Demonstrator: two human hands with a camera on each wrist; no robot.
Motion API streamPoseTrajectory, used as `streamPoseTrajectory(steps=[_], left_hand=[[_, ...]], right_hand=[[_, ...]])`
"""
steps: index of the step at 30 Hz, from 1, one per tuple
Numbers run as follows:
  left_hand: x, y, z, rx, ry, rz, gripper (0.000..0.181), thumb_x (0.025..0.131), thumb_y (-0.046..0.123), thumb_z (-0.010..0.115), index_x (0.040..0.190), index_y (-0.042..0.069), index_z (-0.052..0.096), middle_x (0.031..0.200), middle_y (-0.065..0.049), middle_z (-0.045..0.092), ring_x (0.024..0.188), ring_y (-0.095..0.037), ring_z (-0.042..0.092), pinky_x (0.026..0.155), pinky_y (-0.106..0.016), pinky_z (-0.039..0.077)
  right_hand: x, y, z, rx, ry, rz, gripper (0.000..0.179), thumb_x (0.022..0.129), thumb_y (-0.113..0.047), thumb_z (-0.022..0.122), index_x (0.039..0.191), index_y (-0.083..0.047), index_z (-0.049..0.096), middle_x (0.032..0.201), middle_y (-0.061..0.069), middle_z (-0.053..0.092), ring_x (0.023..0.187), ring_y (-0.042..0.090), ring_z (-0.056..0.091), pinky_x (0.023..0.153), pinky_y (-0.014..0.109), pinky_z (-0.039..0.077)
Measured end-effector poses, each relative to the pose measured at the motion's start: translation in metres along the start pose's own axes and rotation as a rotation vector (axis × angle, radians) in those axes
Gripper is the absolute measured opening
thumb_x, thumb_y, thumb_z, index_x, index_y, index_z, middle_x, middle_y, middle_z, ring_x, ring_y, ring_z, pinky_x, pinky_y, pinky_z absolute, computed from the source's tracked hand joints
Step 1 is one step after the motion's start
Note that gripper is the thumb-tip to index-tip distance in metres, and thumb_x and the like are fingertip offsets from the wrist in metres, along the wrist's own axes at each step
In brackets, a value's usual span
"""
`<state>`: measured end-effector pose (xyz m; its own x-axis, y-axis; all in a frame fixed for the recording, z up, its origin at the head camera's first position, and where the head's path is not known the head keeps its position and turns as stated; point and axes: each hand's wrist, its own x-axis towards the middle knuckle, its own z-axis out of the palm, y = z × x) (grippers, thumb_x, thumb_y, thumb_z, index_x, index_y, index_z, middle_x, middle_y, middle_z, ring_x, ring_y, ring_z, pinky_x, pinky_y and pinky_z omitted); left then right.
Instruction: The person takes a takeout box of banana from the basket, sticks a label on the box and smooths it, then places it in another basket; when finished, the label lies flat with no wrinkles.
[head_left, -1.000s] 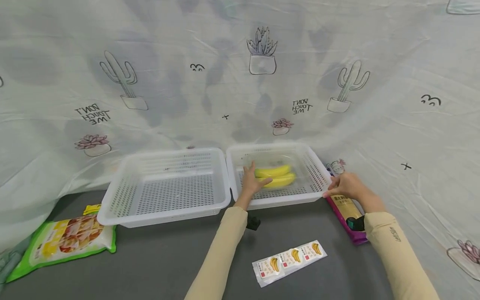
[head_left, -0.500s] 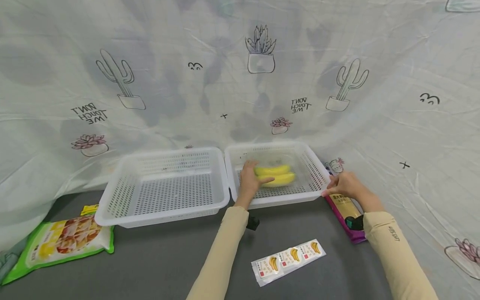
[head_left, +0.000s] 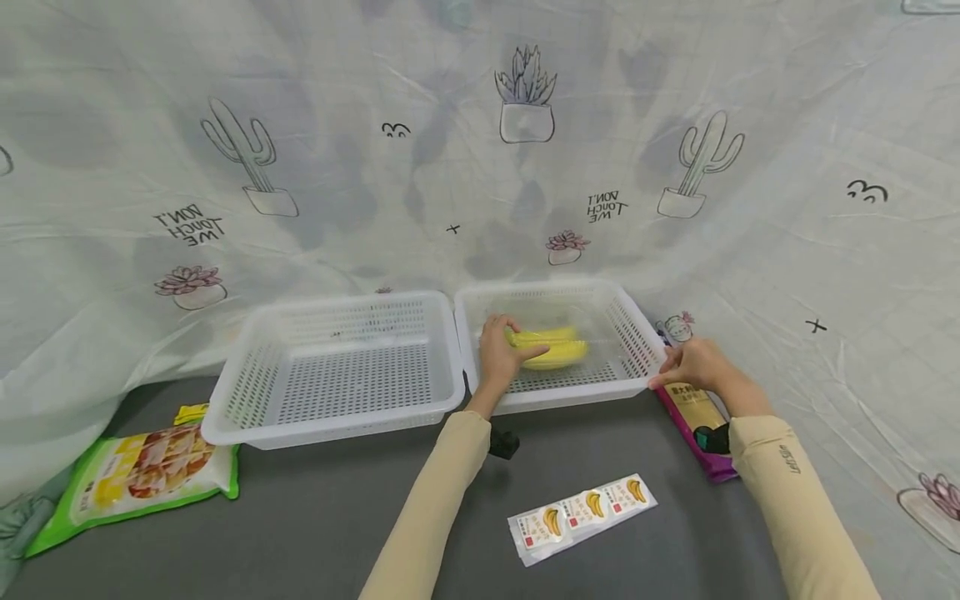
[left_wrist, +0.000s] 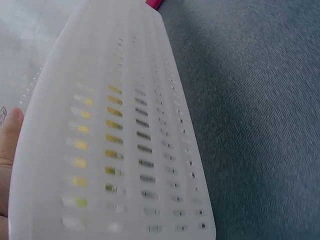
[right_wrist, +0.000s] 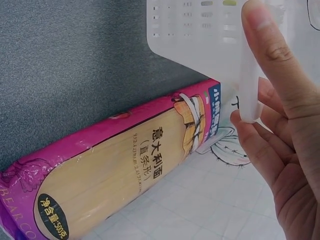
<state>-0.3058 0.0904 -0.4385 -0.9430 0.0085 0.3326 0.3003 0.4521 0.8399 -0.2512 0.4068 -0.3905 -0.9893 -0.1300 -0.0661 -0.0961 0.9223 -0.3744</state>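
Note:
Yellow bananas (head_left: pixel 557 353), seemingly inside a clear plastic bag, lie in the right white basket (head_left: pixel 570 396). My left hand (head_left: pixel 501 357) reaches over the front rim and grips them by their left end, thumb in front and fingers behind. In the left wrist view the basket wall (left_wrist: pixel 45 165) covers most of that hand, and yellow shows through its slots. At the right front corner my right hand (head_left: pixel 699 367) pinches the basket rim; in the right wrist view its thumb (right_wrist: pixel 270 45) lies on one side of the rim (right_wrist: pixel 249 95), fingers on the other.
A second white basket (head_left: pixel 225 429) stands directly to the left. A pink-and-purple pasta pack (right_wrist: pixel 120 165) lies beside the right basket. A strip of banana stickers (head_left: pixel 581 518) lies on the dark table (head_left: pixel 315 525) in front. At far left are a green-edged food bag (head_left: pixel 142 479) and a small yellow packet (head_left: pixel 191 413).
My left fingers have closed round the left end of the bananas, and the bananas have shifted slightly. My right hand keeps its hold on the basket rim.

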Motion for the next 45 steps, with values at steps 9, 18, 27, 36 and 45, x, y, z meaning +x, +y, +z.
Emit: streamPoseTrajectory(steps=[9,18,27,36,45], left_hand=[[-0.001,0.003,-0.017,0.009,0.035,0.089,0.053,0.064,0.031,0.091,0.093,0.000,0.058,0.107,-0.009,0.060,0.059,-0.014,0.032,0.052,-0.025,0.034],[-0.003,0.007,-0.033,-0.017,-0.019,0.063,0.054,0.065,0.033,0.090,0.097,0.004,0.058,0.106,-0.005,0.060,0.051,-0.010,0.023,0.044,-0.022,0.026],[-0.006,0.004,-0.051,-0.052,-0.046,0.118,0.054,0.066,0.035,0.089,0.098,0.007,0.055,0.046,0.000,0.037,0.038,-0.007,0.026,0.044,-0.022,0.031],[-0.010,0.006,-0.069,-0.072,-0.089,0.130,0.055,0.069,0.030,0.087,0.097,-0.003,0.054,0.127,-0.009,0.053,0.043,-0.015,0.049,0.058,-0.031,0.051],[-0.016,0.014,-0.088,-0.099,-0.121,0.113,0.055,0.071,0.030,0.086,0.097,-0.003,0.050,0.145,-0.014,0.042,0.047,-0.029,0.061,0.045,-0.027,0.049]], right_hand=[[0.000,-0.006,-0.002,-0.025,0.003,-0.007,0.043,0.068,-0.036,0.087,0.078,0.004,0.076,0.071,0.009,0.070,0.064,0.017,0.045,0.050,0.027,0.034],[-0.002,-0.007,-0.003,0.016,-0.020,0.030,0.041,0.068,-0.035,0.087,0.077,0.003,0.075,0.065,0.000,0.062,0.059,0.014,0.044,0.049,0.027,0.034],[-0.002,-0.006,-0.004,0.018,-0.026,0.033,0.043,0.068,-0.037,0.087,0.077,0.003,0.075,0.067,0.001,0.063,0.062,0.015,0.045,0.051,0.027,0.034],[0.000,-0.010,-0.004,0.023,-0.040,0.043,0.047,0.068,-0.040,0.086,0.080,0.004,0.075,0.070,0.003,0.064,0.062,0.015,0.048,0.052,0.028,0.035],[0.001,-0.007,-0.003,0.026,-0.039,0.044,0.045,0.069,-0.038,0.086,0.080,0.004,0.075,0.068,0.002,0.063,0.061,0.015,0.047,0.051,0.027,0.034]])
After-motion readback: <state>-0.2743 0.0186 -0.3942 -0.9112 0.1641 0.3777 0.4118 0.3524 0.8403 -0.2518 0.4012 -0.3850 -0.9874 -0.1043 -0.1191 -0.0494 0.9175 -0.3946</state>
